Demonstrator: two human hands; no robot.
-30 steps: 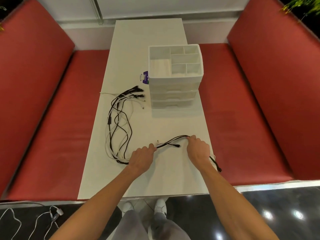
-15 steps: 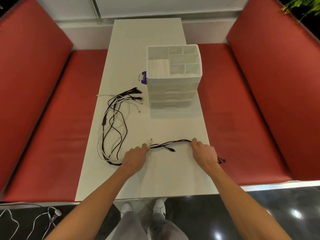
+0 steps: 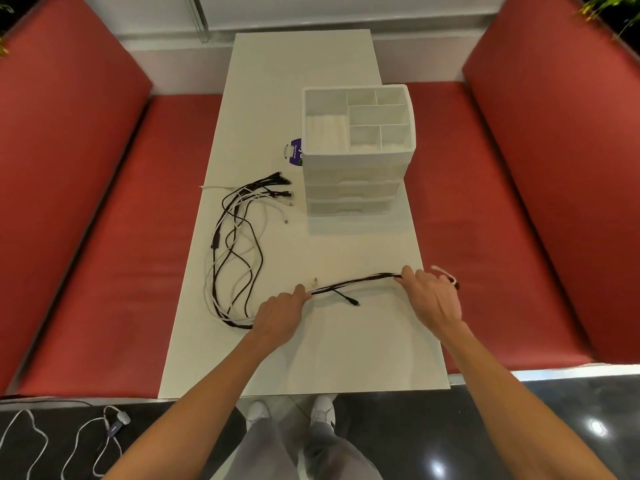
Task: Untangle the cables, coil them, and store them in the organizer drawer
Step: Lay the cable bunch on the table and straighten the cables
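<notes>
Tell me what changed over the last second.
The right hand moved right, away from the left hand, lengthening and straightening the cable bundle between them; the loose ends beyond it swung up. Both hands kept their grip. The looped cables and organizer stayed put.

Black and white cables (image 3: 239, 258): loose tangled loops lying flat, plug ends fanned just beside the organizer (image 3: 356, 174). One bundled stretch runs between your left hand (image 3: 282, 315) and right hand (image 3: 433, 296), both pinching it. Organizer: white, upright, three drawers closed, divided tray on top.
</notes>
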